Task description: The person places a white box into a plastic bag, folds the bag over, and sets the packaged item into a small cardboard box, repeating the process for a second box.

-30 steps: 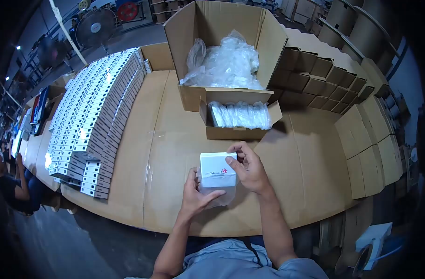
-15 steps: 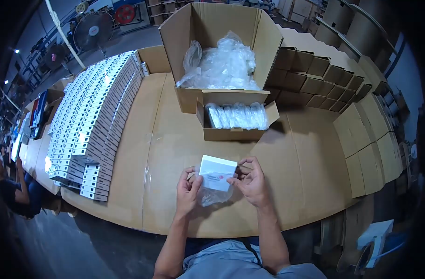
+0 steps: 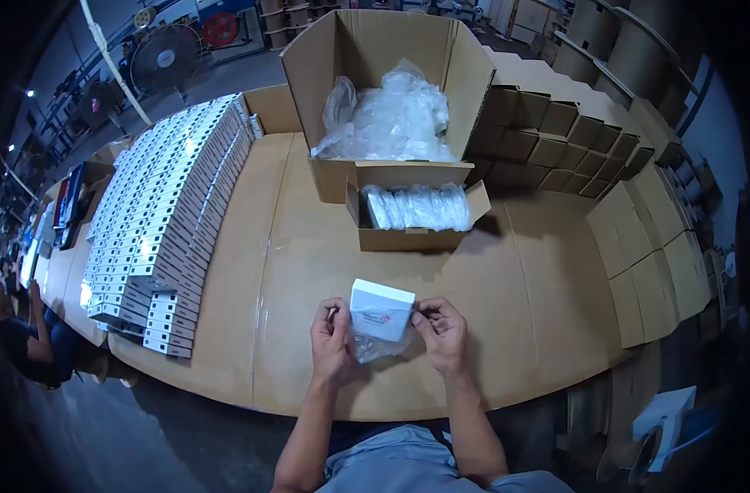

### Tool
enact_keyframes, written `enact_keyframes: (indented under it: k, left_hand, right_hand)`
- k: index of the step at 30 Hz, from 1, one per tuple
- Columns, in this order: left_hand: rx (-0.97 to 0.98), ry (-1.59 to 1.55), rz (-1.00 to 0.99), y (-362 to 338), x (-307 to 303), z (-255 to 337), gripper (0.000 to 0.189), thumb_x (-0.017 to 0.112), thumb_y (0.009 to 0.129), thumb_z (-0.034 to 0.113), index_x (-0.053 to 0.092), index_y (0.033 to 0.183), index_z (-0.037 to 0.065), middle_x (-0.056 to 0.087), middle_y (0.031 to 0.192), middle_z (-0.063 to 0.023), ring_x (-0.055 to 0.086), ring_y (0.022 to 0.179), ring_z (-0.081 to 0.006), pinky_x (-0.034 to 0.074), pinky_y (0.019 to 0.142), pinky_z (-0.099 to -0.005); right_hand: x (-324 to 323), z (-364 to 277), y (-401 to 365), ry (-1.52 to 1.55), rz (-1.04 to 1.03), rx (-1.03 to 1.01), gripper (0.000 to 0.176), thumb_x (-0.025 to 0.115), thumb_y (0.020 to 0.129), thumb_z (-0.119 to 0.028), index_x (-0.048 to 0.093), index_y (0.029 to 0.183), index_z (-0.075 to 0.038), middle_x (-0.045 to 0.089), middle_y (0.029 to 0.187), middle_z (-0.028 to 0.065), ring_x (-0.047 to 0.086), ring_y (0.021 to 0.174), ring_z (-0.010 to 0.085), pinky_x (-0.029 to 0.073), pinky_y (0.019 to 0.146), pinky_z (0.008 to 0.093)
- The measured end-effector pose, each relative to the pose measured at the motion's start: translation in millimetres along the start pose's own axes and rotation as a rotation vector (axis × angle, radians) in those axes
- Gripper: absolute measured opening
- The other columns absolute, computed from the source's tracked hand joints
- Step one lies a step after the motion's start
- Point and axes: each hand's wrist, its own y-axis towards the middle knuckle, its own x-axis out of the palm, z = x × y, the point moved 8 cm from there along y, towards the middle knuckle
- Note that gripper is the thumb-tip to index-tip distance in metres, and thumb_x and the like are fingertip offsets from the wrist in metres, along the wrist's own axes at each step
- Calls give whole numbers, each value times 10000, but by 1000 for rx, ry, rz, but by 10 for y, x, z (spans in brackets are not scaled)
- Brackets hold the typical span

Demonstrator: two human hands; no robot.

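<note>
A small white box (image 3: 381, 311) with faint print and a red mark stands partly inside a clear plastic bag (image 3: 373, 348). My left hand (image 3: 331, 335) pinches the bag at the box's left side. On the right side, my right hand (image 3: 441, 330) pinches the bag's edge near the box. Beyond them is a small open carton (image 3: 414, 240) holding a row of bubble-wrapped items (image 3: 416, 207). Behind it, a large open carton (image 3: 391, 37) holds a heap of clear plastic bags (image 3: 400, 115).
Stacked white boxes (image 3: 157, 222) cover the left of the cardboard-covered table (image 3: 309, 246). Brown cartons (image 3: 556, 148) are piled at the back right, with larger ones (image 3: 658, 271) along the right edge. A person (image 3: 38, 329) is at the far left.
The box sits slightly lower in view. My right hand's thumb has moved off the box's front to its right edge, and my left thumb has shifted off its front too.
</note>
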Motion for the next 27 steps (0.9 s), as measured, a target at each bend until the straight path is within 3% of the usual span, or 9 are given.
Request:
enact_keyframes:
  k: [1,2,5,6,11,13,18,23,27]
  left_hand:
    - [56,20,14,4,19,35,70,572,1062,159,561,1094,98,533,821,53,423,571,24,315,444,-150]
    - [-16,98,-45,-44,-1,75,54,567,1061,137,561,1082,87,612,940,-3,534,693,-15,419,560,-158]
    - [217,139,-128,-21,160,222,39,561,1059,114,560,1080,81,651,1118,-89,604,903,-82,488,750,-202]
    - [228,116,-198,-24,172,200,43,557,1061,111,553,1086,77,631,1253,-151,595,1070,-142,481,906,-248]
    - [160,88,-67,-66,85,59,60,524,1078,123,522,1118,78,659,1177,-114,606,936,-76,487,730,-201]
    - [174,-25,-16,-36,119,58,59,516,1081,121,512,1126,83,666,1162,-102,601,907,-54,475,674,-191]
    - [162,17,-40,-36,192,112,182,584,1047,144,507,1195,73,646,1233,-127,620,1031,-137,524,844,-262]
    - [75,356,-259,-127,428,281,460,677,969,93,478,1382,55,594,1343,-155,579,1213,-201,488,1015,-335]
    - [-146,366,-301,-160,338,97,308,622,1014,113,576,1309,37,642,1275,-97,592,1147,-166,491,980,-326]
  right_hand:
    - [5,-72,7,13,-19,-44,109,639,978,26,613,1082,11,695,1148,123,632,997,101,510,876,250]
    - [5,-160,14,26,-38,-87,101,636,980,24,616,1077,4,695,1166,138,633,1006,107,511,880,257]
    - [20,-275,49,12,-94,-169,69,623,991,6,623,1057,-15,687,1221,191,622,997,126,504,889,277]
    - [11,-284,56,12,-123,-167,64,623,994,-2,623,1057,-13,686,1220,192,623,1004,133,502,892,280]
    - [-80,-146,56,-26,-125,-61,144,678,964,-23,612,1091,-6,678,1212,176,630,1139,209,493,986,317]
    - [35,-234,39,140,-126,12,223,704,943,-20,609,1144,2,681,1201,153,627,1138,192,488,1000,315]
    - [142,2,16,-74,-146,77,405,770,896,-36,605,1263,13,698,1144,84,645,1083,145,504,974,305]
    - [138,-35,-14,-187,-135,-18,302,759,886,-3,667,1173,10,727,1093,84,674,1025,154,526,931,306]
    - [177,-169,2,-321,-191,-116,213,747,883,-5,714,1094,-3,749,1053,100,699,999,177,540,920,321]
